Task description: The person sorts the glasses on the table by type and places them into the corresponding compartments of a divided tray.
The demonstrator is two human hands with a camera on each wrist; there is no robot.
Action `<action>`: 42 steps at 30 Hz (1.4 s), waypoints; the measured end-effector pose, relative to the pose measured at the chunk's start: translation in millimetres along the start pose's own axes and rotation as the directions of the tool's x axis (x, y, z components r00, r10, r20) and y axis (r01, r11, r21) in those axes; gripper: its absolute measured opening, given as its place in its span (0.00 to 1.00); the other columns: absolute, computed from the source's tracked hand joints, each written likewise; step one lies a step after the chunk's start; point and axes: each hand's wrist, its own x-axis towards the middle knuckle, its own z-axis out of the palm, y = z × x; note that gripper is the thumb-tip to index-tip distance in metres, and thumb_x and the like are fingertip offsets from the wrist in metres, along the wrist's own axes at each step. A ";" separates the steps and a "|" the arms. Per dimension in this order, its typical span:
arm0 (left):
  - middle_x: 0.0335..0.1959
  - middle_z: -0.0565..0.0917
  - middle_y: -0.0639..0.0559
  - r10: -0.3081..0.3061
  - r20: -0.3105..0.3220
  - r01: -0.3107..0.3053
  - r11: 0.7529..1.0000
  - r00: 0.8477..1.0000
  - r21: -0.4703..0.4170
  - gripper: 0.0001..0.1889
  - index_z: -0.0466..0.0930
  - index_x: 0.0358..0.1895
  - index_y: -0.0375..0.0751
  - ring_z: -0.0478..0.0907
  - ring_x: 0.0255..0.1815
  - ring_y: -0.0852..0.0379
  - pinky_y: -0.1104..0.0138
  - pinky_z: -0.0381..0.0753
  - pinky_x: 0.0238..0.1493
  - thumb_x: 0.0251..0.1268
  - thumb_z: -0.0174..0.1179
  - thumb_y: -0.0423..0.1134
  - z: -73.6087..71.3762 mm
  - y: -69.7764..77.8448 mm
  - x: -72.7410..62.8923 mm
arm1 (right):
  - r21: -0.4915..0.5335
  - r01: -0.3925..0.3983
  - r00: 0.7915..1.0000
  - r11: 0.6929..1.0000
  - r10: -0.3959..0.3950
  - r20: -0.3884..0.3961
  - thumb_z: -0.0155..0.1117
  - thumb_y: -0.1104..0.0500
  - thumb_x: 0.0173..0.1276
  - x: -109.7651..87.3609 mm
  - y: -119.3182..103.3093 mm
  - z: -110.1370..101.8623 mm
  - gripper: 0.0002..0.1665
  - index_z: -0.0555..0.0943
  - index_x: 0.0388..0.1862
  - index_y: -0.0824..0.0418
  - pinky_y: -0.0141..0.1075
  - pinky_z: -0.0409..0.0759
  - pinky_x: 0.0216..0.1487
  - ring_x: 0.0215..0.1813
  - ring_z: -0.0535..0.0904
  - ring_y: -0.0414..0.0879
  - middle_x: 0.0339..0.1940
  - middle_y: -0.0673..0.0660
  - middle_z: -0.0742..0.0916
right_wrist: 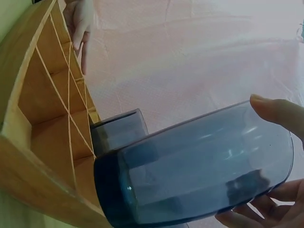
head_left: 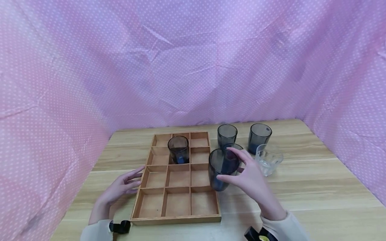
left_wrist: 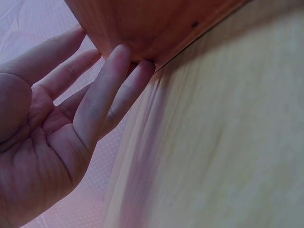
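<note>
My right hand (head_left: 254,179) grips a dark grey tumbler (head_left: 221,170) near its rim, thumb on one side and fingers on the other. The tumbler hangs slightly tilted by the right edge of a wooden compartment box (head_left: 178,220), overlapping that edge in the head view; its thick base (right_wrist: 111,190) points toward the box in the right wrist view. My left hand (head_left: 120,187) touches the box's left side with extended fingertips (left_wrist: 118,57). Another dark tumbler (head_left: 178,149) stands in the middle compartment of the second row from the back.
Two dark tumblers stand right of the box at the back, one nearer (head_left: 227,133) and one farther right (head_left: 260,135). Another dark tumbler (head_left: 238,146) is mostly hidden behind the held one. A clear glass (head_left: 269,160) stands beyond my right hand. Pink dotted cloth (head_left: 193,67) surrounds the table.
</note>
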 end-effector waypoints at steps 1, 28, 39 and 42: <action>0.69 0.58 0.21 -0.003 -0.002 0.003 1.000 1.000 -0.004 0.33 0.50 0.76 0.37 0.65 0.66 0.31 0.59 0.83 0.53 0.73 0.52 0.38 -0.1 0.3 -0.4 | -0.011 -0.006 1.000 1.000 0.006 -0.003 0.84 0.54 0.42 3.3 -1.5 2.8 0.49 0.73 0.66 0.55 0.47 0.79 0.59 0.60 0.74 0.50 0.58 0.55 0.79; 0.70 0.59 0.23 -0.016 0.005 0.016 1.000 1.000 -0.019 0.34 0.50 0.76 0.39 0.68 0.64 0.35 0.62 0.84 0.52 0.72 0.54 0.39 -1.3 -1.6 1.3 | -0.075 0.105 0.982 0.992 -0.115 -0.149 0.85 0.55 0.38 62.2 1.9 63.4 0.50 0.71 0.62 0.64 0.48 0.74 0.59 0.57 0.75 0.55 0.54 0.60 0.79; 0.69 0.58 0.20 0.005 0.014 -0.005 1.000 1.000 -0.022 0.34 0.50 0.76 0.37 0.67 0.64 0.31 0.61 0.84 0.52 0.72 0.53 0.38 -0.9 -0.3 -0.3 | -0.081 0.143 0.976 0.986 -0.154 -0.157 0.85 0.57 0.37 69.4 9.6 75.5 0.51 0.70 0.61 0.66 0.49 0.75 0.60 0.56 0.73 0.56 0.53 0.63 0.77; 0.69 0.57 0.19 0.021 0.026 -0.020 0.999 0.999 -0.030 0.34 0.49 0.76 0.35 0.66 0.64 0.30 0.62 0.84 0.51 0.72 0.53 0.36 -1.2 0.1 -0.7 | -0.083 0.136 0.977 0.987 -0.148 -0.154 0.85 0.58 0.37 70.5 11.7 77.3 0.52 0.69 0.62 0.66 0.49 0.74 0.61 0.56 0.73 0.57 0.54 0.63 0.76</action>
